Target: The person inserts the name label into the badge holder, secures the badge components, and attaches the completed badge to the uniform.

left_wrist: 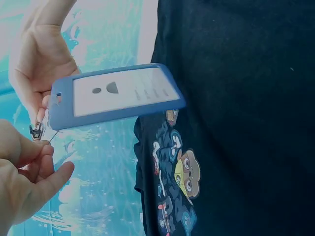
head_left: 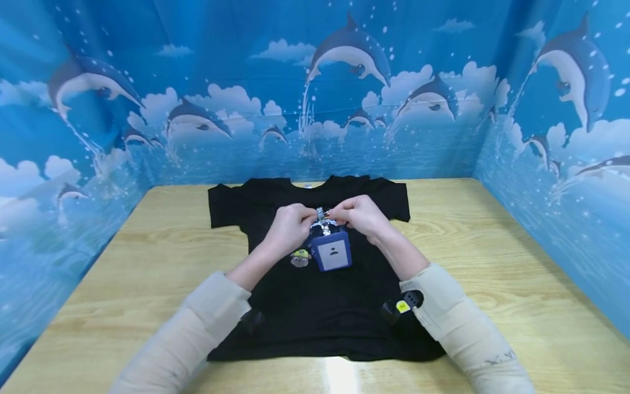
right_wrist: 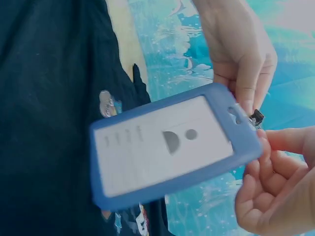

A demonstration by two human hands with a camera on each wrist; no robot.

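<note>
A blue ID badge holder (head_left: 334,250) with a white card in it hangs at a tilt over the chest of a black T-shirt (head_left: 320,317). Both hands meet at its metal clip (head_left: 321,214). My left hand (head_left: 290,225) pinches the clip side from the left, thumb against fingers. From the right, my right hand (head_left: 363,218) pinches the same clip between thumb and fingertips. The left wrist view has the badge holder (left_wrist: 118,93) hanging clear of the cloth. In the right wrist view the clip (right_wrist: 256,118) is partly hidden by fingertips.
The T-shirt lies spread flat, collar away from me, on a light wood table (head_left: 492,262). A cartoon dog print (head_left: 299,258) shows beside the badge holder. Blue dolphin curtains (head_left: 246,82) stand along the back and both sides of the table.
</note>
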